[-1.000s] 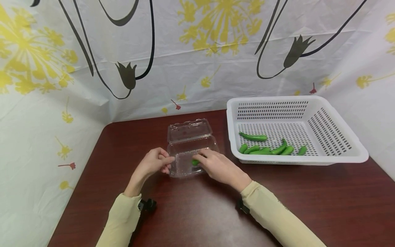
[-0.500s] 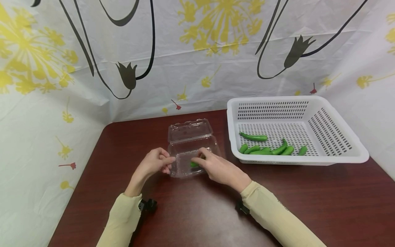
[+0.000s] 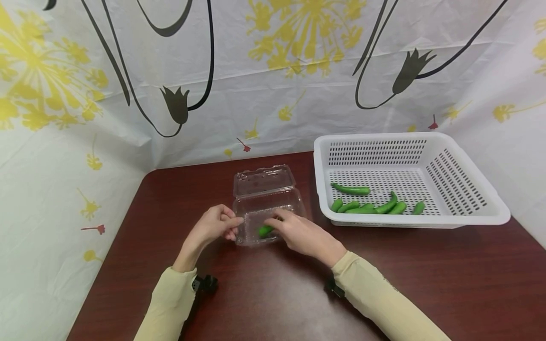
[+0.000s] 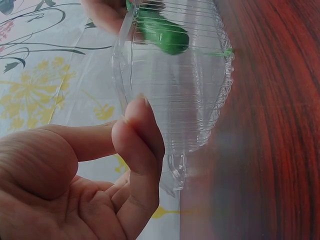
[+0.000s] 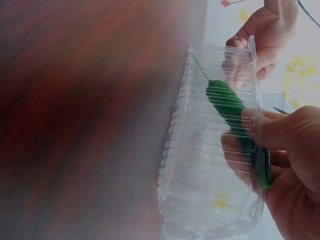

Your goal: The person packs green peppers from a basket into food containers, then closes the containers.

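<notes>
Two bare hands were bent over one clear plastic container (image 3: 251, 204) on the dark red-brown counter (image 3: 277, 293). The rim of the container, just to the right of the left hand (image 3: 215, 225), was pinched between that hand's thumb and fingertip, brought together on it. A green pepper (image 3: 265, 231) was clamped between the thumb and fingers of the right hand (image 3: 304, 234). The pepper was held inside the container, its blunt end pointed toward the left hand and its other end partly covered by the right hand; whether the container's floor was touched by it could not be told. The lid (image 3: 265, 180) was folded open beyond both hands.

A white slotted basket (image 3: 379, 220) was placed to the right of the right hand and farther off, well apart from the left. Several green peppers (image 3: 386, 204) were clustered along its near wall, and one longer pepper (image 3: 351, 190) was laid behind them, farther from the right hand. Beyond both hands, a white cloth (image 3: 264, 104) printed with flowers was hung.
</notes>
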Available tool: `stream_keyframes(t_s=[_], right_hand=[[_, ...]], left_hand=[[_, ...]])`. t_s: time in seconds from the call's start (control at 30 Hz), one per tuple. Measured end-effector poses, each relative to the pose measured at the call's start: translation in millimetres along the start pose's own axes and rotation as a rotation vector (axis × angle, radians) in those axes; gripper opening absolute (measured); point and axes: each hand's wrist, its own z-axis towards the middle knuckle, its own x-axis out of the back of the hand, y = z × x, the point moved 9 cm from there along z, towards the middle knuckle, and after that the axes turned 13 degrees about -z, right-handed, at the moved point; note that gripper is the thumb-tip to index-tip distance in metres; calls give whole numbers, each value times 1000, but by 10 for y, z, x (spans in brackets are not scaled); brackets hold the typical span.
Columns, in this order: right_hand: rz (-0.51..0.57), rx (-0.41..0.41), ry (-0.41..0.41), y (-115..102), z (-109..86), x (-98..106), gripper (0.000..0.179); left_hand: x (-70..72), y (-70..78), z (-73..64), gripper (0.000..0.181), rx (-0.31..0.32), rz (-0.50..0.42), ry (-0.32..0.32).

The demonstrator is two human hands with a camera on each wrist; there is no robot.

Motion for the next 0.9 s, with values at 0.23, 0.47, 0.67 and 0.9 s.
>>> stream_keyframes(t_s=[0.23,0.47,0.67,0.9], right_hand=[[25,-13,-33,-4,13,-10,38],[-49,-66,18,52,42,20,22],[-54,-112,-43,84,48,-13,23],[-91,-190,-77,156,34,-19,27]], left_hand=[[-9,7,-8,27,-2,4,-3],[-4,4,-8,26,-1,18,3],[-16,-11,-3,26,3,18,-4],[-28,-14,-1,27,-3,16,-15]])
